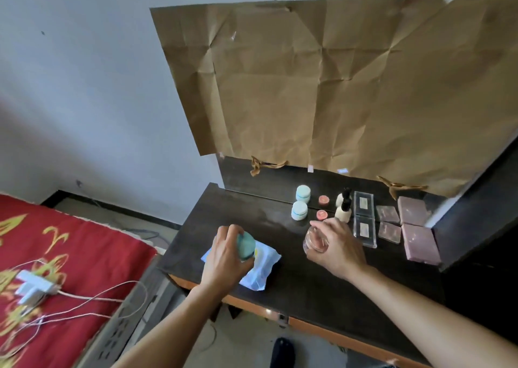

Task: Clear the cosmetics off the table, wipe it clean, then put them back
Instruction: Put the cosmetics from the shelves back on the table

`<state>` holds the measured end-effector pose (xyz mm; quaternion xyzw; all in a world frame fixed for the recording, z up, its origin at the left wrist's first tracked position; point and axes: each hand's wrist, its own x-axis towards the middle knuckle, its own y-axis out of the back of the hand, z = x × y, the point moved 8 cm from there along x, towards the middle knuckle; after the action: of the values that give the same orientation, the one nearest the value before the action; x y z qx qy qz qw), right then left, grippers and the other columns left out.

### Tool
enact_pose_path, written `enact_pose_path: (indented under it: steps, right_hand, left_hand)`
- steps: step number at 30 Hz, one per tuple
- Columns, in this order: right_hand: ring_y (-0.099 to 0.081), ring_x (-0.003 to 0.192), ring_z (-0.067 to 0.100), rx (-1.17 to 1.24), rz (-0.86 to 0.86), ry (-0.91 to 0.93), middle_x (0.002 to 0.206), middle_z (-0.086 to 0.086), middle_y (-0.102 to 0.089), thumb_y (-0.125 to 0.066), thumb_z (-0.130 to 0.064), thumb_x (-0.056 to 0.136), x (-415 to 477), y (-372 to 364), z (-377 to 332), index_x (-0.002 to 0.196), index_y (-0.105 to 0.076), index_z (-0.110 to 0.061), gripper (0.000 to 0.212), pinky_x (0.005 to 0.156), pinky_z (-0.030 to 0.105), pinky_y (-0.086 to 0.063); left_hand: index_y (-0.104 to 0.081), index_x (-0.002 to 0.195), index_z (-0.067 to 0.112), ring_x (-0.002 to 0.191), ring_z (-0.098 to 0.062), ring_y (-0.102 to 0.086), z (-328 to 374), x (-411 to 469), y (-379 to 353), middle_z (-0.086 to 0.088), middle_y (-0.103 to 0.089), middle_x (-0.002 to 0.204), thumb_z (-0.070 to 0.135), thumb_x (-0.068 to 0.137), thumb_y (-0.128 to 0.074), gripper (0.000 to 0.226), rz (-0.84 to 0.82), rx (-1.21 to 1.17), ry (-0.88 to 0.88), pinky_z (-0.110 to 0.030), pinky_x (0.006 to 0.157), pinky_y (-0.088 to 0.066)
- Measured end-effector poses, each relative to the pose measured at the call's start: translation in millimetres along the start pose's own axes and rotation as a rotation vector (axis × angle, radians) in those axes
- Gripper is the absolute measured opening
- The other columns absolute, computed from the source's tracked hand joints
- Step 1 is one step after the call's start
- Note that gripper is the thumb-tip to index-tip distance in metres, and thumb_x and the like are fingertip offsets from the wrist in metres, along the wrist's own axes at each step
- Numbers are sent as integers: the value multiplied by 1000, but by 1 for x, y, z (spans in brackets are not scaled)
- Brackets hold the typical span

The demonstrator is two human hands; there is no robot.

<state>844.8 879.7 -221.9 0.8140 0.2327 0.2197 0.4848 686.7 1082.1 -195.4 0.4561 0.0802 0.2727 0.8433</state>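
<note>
Left hand (224, 257) grips teal jar (247, 244) over wipes (266, 266); right hand (337, 248) grips glass jar (315, 241) (roughly upright), pump bottle (344, 212) just behind.

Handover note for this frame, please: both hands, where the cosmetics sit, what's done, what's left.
Left hand grips a teal container over the white cloth near the front of the table.
Right hand holds a clear glass jar beside the pump bottle.
Along the back: white jar, pink pot, clear case, pink palette.
This frame cannot show whether the wipe is done. If not, clear everything and wipe; otherwise set these two down.
</note>
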Motion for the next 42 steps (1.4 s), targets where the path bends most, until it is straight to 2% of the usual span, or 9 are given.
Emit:
enact_pose_path:
  steps: [7, 14, 19, 23, 28, 33, 37, 40, 42]
  right_hand:
    - [-45, 117, 21, 28, -128, -64, 125, -5, -47, -64, -45, 68, 115, -92, -17, 130, -45, -31, 66, 85, 35, -47]
    - [-47, 112, 23, -41, -219, -141, 122, 0, -47, -63, -33, 77, 185, -152, -14, 125, -43, -27, 52, 79, 36, -46]
    - [-46, 108, 27, -104, -230, -186, 121, 4, -46, -61, -30, 80, 204, -177, -5, 120, -46, -22, 44, 75, 38, -48]
    - [-47, 108, 27, -126, -225, -226, 120, 4, -46, -72, -31, 74, 203, -184, -8, 115, -49, -21, 49, 73, 39, -50]
    - [-36, 128, 24, -118, -131, -268, 141, 4, -38, -74, -36, 69, 182, -169, -10, 120, -49, -28, 57, 80, 39, -52]
    - [-40, 127, 14, -80, 33, -454, 135, -5, -42, -65, -39, 80, 123, -145, -5, 122, -53, -28, 45, 76, 36, -53]
    - [-57, 107, 13, 81, 113, -661, 121, -6, -53, -67, -38, 82, 59, -150, -3, 120, -56, -24, 42, 77, 33, -52]
    - [-62, 94, 12, 293, 62, -958, 112, -6, -59, -65, -47, 81, 14, -169, -4, 123, -54, -24, 49, 79, 30, -50]
    - [-63, 91, 14, 393, -10, -1092, 101, -7, -64, -61, -55, 81, -9, -182, -12, 118, -55, -24, 48, 78, 30, -49]
  left_hand:
    - [-47, 111, 20, 95, -21, -49, -56, 100, -36, 5, -40, 105, 27, 70, -72, 49, -144, 62, 10, -24, 67, -35]
    - [-48, 108, 17, 95, -26, -54, -88, 179, -82, -1, -49, 108, 31, 70, -74, 48, -213, 135, -2, -37, 72, -45]
    - [-47, 106, 14, 97, -27, -53, -101, 222, -121, -4, -51, 108, 29, 72, -74, 46, -275, 129, -71, -39, 73, -48]
    - [-48, 107, 12, 99, -28, -52, -107, 246, -145, -6, -51, 109, 27, 72, -74, 46, -318, 108, -142, -40, 74, -48]
    - [-47, 112, 10, 104, -30, -49, -106, 266, -163, -9, -49, 112, 24, 71, -75, 51, -393, 136, -248, -41, 77, -48]
    - [-51, 112, 8, 103, -34, -51, -111, 264, -154, -15, -50, 115, 23, 68, -79, 55, -371, 136, -295, -44, 72, -52]
    - [-54, 107, 10, 97, -34, -53, -130, 231, -118, -13, -54, 106, 30, 74, -76, 44, -278, 105, -234, -42, 74, -49]
    - [-53, 111, 17, 104, -24, -53, -163, 191, -119, -1, -55, 107, 47, 81, -66, 44, -537, 88, -103, -37, 80, -45]
    - [-51, 118, 24, 106, -18, -54, -175, 167, -127, 6, -55, 109, 57, 79, -63, 52, -747, 77, -104, -32, 82, -44]
